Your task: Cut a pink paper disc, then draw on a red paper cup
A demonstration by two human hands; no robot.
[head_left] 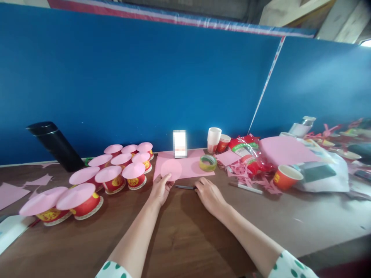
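Head view: L hand point(166, 182) is pinched shut on near edge of a pink disc point(171, 169), thumb on top, fingers below. Disc is just above a pink sheet point(189, 170) lying on the brown tabletop point(179, 239); can't tell if they touch. R hand point(203, 189) is palm-down to the R, fingers bent over handle end of a dark tool, prob. scissors point(184, 187), tip pointing L twd L hand. Can't tell if R hand is closed round the handle or only resting on it.

At back of sheet: a small upright item point(180, 143), blurred out. Roll of yellow-green tape point(208, 163) lies flat on sheet's R end. Behind tape, near blue partition point(145, 77): stack of white cups point(213, 139), w/ red cups point(223, 143) just beside.

L side: group of upside-down red cups point(136, 181), approx. 11, each w/ a pink disc on top. Behind them a black bottle point(58, 146), tilted in view. Pink paper pcs point(11, 194) far L, white item point(13, 229) at near L edge.

R side: red plastic pkg point(246, 150), pink scraps point(246, 173) around it, large pink sheet point(286, 150) next to it, orange cup point(286, 177) in front of that, white marker point(247, 188) flat on tabletop btwn R hand & orange cup.
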